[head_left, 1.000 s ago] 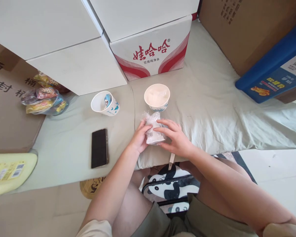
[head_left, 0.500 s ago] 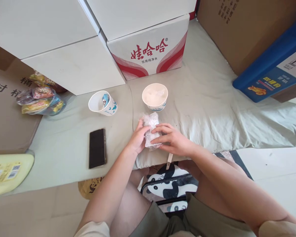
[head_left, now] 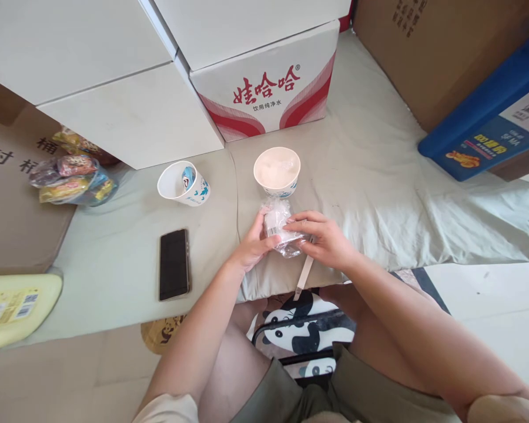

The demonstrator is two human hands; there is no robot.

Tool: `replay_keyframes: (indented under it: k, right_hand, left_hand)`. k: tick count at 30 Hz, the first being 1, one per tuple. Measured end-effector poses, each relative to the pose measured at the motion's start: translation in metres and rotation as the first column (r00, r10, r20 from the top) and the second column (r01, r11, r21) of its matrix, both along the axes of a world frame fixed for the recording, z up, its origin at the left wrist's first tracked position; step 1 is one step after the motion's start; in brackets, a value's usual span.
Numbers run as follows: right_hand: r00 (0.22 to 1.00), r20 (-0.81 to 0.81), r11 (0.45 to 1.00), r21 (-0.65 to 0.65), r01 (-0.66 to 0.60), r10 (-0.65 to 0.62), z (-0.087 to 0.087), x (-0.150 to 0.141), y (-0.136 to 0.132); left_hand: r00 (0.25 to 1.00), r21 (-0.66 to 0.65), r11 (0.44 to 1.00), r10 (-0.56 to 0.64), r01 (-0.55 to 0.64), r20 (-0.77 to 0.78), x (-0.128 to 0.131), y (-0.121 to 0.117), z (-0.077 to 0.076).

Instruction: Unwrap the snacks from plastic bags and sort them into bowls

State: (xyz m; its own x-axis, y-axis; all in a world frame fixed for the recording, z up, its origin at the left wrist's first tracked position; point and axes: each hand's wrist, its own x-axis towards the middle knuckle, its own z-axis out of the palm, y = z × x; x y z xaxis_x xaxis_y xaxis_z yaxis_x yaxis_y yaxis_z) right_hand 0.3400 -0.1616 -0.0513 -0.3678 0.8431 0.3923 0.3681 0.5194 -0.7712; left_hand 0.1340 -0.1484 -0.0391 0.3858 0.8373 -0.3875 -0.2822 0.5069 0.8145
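Observation:
A crinkled clear plastic packet (head_left: 278,222) with a barcode and something white inside is between my hands, near the table's front edge. My left hand (head_left: 256,239) grips its left side, thumb across the front. From the right, my right hand (head_left: 324,239) closes its fingers on the packet's other side. What exactly the packet contains I cannot make out. Just beyond it stands a white paper bowl (head_left: 277,171) with crumpled clear film inside. Below my right hand a narrow white strip (head_left: 305,275) lies at the edge, its upper end near my fingers.
To the left stands a paper cup (head_left: 184,185) with a blue wrapper in it, and a phone (head_left: 173,264) lies nearer. Bagged snacks (head_left: 77,179), a white carton (head_left: 268,88), a blue container (head_left: 471,135) and a yellow bottle (head_left: 17,308) surround the cloth-covered surface.
The packet has turned and shifted slightly right, so its barcode now shows. Both hands have moved a little right with it, and more of the white strip is visible.

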Motion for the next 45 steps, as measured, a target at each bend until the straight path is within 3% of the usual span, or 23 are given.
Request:
replay_keyframes:
  k: [3,8,11,14,19,22,25,28,31,34,37,41,45]
  right_hand:
    - [0.997,0.037,0.998,0.015,-0.063,0.062,-0.003,-0.003,0.000]
    - [0.971,0.212,0.993,0.011,-0.116,0.111,0.005,-0.005,-0.007]
    - [0.971,0.200,0.989,-0.047,0.140,-0.128,0.013,0.000,-0.012]
    - [0.911,0.183,0.901,-0.171,0.399,-0.368,0.018,0.005,-0.016]
    - [0.916,0.136,0.883,-0.245,0.400,-0.377,0.026,0.006,-0.019]
    - [0.846,0.296,0.797,-0.304,0.523,-0.443,0.036,0.010,-0.018]
    - [0.782,0.536,0.752,-0.359,0.552,-0.318,0.040,0.014,-0.017]
    - [0.679,0.725,0.801,-0.337,0.494,-0.115,0.038,0.007,-0.022]
    - [0.633,0.774,0.853,-0.314,0.416,-0.023,0.033,-0.007,-0.029]
    - [0.667,0.744,0.874,-0.295,0.386,-0.043,0.030,-0.014,-0.032]
    - [0.755,0.635,0.846,-0.304,0.439,-0.163,0.026,-0.009,-0.028]
    - [0.885,0.203,0.779,-0.420,0.465,-0.419,0.020,-0.001,-0.017]
    - [0.829,-0.266,0.786,-0.546,0.290,-0.491,0.016,-0.006,-0.008]
  left_hand:
    - [0.998,0.020,0.998,-0.062,0.062,-0.010,-0.003,-0.001,0.001]
    - [0.997,-0.017,0.999,0.049,-0.051,-0.062,0.002,0.000,0.003]
    - [0.997,0.011,0.997,0.074,-0.074,-0.029,0.006,0.002,0.001]
    - [0.996,0.039,0.996,0.082,-0.081,-0.022,0.009,0.003,-0.002]
    - [0.994,0.059,0.993,0.106,-0.104,-0.032,0.012,0.001,-0.003]
    - [0.984,0.098,0.980,0.176,-0.172,-0.037,0.006,0.001,0.001]
    - [0.955,0.144,0.946,0.296,-0.291,-0.017,-0.006,0.003,0.007]
    - [0.928,0.195,0.913,0.371,-0.357,-0.036,-0.017,0.007,0.008]
    - [0.922,0.325,0.900,0.354,-0.291,-0.157,-0.020,0.009,0.000]
    - [0.913,0.451,0.880,0.297,-0.148,-0.281,-0.017,0.009,-0.012]
    - [0.911,0.478,0.875,0.257,-0.077,-0.323,-0.014,0.009,-0.018]
    - [0.904,0.468,0.876,0.286,-0.113,-0.317,-0.014,0.008,-0.015]
    - [0.900,0.434,0.893,0.284,-0.122,-0.332,-0.013,0.008,-0.012]
